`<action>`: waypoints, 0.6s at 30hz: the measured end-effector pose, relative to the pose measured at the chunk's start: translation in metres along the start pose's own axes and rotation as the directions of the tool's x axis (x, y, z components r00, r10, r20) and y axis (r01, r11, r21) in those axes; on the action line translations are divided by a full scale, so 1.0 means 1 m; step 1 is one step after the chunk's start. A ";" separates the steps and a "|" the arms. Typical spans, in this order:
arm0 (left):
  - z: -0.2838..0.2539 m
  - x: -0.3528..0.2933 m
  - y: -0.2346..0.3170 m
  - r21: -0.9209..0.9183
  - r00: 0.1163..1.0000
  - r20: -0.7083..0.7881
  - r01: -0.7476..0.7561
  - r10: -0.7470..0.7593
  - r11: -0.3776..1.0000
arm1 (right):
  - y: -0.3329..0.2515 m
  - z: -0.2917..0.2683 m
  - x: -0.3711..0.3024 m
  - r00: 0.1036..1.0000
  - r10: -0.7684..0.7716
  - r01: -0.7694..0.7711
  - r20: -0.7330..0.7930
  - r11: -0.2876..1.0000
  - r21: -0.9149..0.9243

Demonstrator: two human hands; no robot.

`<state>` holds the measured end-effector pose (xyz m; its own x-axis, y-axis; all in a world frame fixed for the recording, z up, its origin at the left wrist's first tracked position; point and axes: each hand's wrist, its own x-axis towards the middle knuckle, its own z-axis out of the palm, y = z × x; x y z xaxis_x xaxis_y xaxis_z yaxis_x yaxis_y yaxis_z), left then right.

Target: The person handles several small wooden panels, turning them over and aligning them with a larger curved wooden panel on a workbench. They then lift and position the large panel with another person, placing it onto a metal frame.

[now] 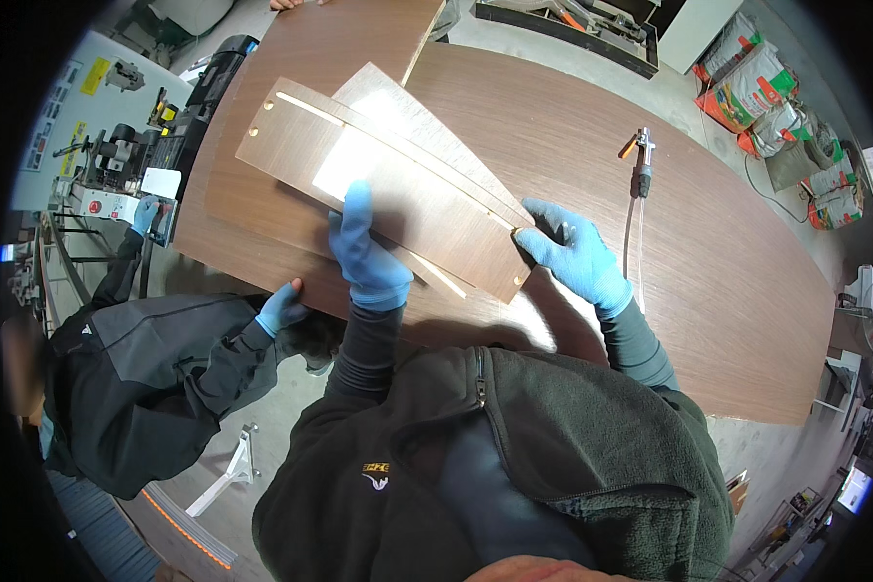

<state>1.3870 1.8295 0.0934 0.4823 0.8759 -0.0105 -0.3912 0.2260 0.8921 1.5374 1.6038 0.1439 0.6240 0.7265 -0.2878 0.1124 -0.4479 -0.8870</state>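
My right hand (574, 254), in a blue glove, grips the right end of a brown wood-grain board (407, 199), thumb on top and fingers at the edge. The board is tilted over the table, with round holes near its corners and a pale groove along its far long edge. My left hand (367, 254), also gloved, is at the board's near edge with fingers stretched up over its face; whether they touch it I cannot tell. Behind and partly under this board lies a second wood-grain board (393, 97). A pale-edged strip (438, 274) shows beneath the near edge.
The boards are over a large brown wood-grain table (727, 281). An air blow gun (643, 160) with a hose lies on it at right. At left, a co-worker in dark clothes (155, 369) stands by a machine (116, 199). Bags (747, 92) stand on the floor at far right.
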 end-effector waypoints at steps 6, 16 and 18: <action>-0.011 0.007 -0.017 0.156 0.992 0.027 -0.126 0.123 0.980 | 0.014 0.001 0.004 0.999 -0.030 0.025 0.020 0.983 0.184; 0.015 -0.009 -0.018 0.148 0.982 0.145 -0.139 0.117 0.979 | 0.008 0.001 0.012 0.999 0.048 -0.053 0.022 0.920 0.389; 0.021 -0.009 -0.011 0.057 0.989 0.137 -0.062 0.054 0.996 | 0.010 0.001 0.014 0.993 0.113 -0.121 0.044 0.920 0.372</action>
<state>1.4030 1.8099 0.0927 0.5637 0.8200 0.0997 -0.3751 0.1466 0.9153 1.5468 1.6102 0.1308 0.5981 0.6933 -0.4020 -0.2605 -0.3063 -0.9156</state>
